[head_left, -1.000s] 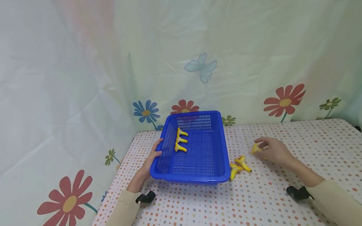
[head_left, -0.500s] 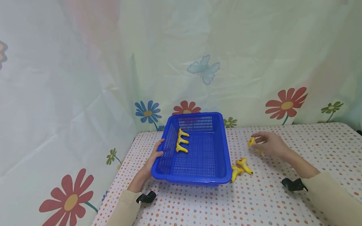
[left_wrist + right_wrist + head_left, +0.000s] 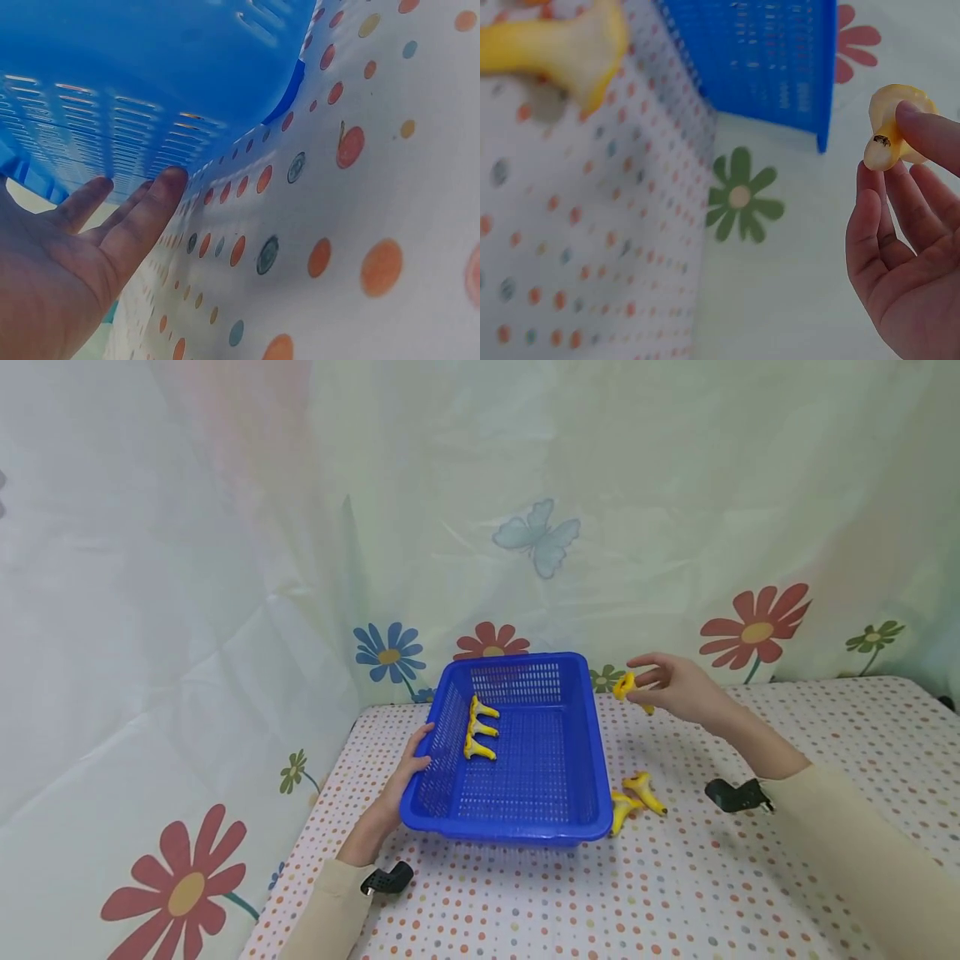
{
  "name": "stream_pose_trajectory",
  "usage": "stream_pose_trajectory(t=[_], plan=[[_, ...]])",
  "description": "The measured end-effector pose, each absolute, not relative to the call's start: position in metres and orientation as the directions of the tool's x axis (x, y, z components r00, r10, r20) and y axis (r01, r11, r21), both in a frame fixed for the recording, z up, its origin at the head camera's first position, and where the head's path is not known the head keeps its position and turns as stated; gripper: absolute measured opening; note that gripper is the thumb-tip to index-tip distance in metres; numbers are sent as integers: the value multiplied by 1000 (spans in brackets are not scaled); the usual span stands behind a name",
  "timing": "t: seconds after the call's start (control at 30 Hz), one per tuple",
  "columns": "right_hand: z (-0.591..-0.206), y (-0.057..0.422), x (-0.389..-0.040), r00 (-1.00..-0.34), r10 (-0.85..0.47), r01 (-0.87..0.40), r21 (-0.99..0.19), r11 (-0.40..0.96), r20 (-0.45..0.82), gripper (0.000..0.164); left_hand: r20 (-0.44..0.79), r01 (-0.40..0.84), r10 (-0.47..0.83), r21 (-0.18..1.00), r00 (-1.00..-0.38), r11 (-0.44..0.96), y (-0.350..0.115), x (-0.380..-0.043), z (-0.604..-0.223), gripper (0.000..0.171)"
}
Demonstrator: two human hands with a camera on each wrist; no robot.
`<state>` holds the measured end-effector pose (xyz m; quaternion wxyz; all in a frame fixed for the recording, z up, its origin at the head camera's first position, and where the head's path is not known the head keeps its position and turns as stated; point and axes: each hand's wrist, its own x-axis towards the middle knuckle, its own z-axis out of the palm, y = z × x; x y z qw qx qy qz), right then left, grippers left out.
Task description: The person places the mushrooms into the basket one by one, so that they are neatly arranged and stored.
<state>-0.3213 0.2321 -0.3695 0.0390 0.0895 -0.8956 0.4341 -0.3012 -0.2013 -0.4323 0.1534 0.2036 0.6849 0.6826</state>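
A yellow trumpet-shaped mushroom, likely a chanterelle point(image 3: 624, 686), is pinched between the thumb and fingers of my right hand point(image 3: 678, 689), raised beyond the basket's right side. The right wrist view shows its dark-marked stem end point(image 3: 881, 140) towards the camera. My left hand point(image 3: 402, 781) holds the blue plastic basket point(image 3: 597, 760) by its left side, thumb at the rim. Its fingers point(image 3: 139, 225) lie against the slotted outer wall in the left wrist view. Inside the basket, three similar mushrooms point(image 3: 482, 727) lie in a row along the left wall.
Two more yellow mushrooms point(image 3: 642, 792) lie on the dotted tablecloth point(image 3: 525, 902), close to the basket's front right corner. Behind the table hangs a pale curtain point(image 3: 637, 527) with flower and butterfly prints. Black cameras point(image 3: 738, 795) sit at both wrists.
My right hand has lifted the mushroom from the table area and carried it up, away from me and left towards the basket. The left hand and basket stay in place.
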Motion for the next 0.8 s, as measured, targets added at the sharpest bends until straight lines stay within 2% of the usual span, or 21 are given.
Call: stream_pose_trajectory(t=[0.3,0.8], plan=[[-344,183,-352,-947,-261,-304,-784,541,187,42,51,55,488,998,-871,-5,-205,-303,-434,53],[-342,120,-401,-924,-356,-326,-781,533,142,41,81,79,496,997,-864,-26,-203,-305,-433,53]])
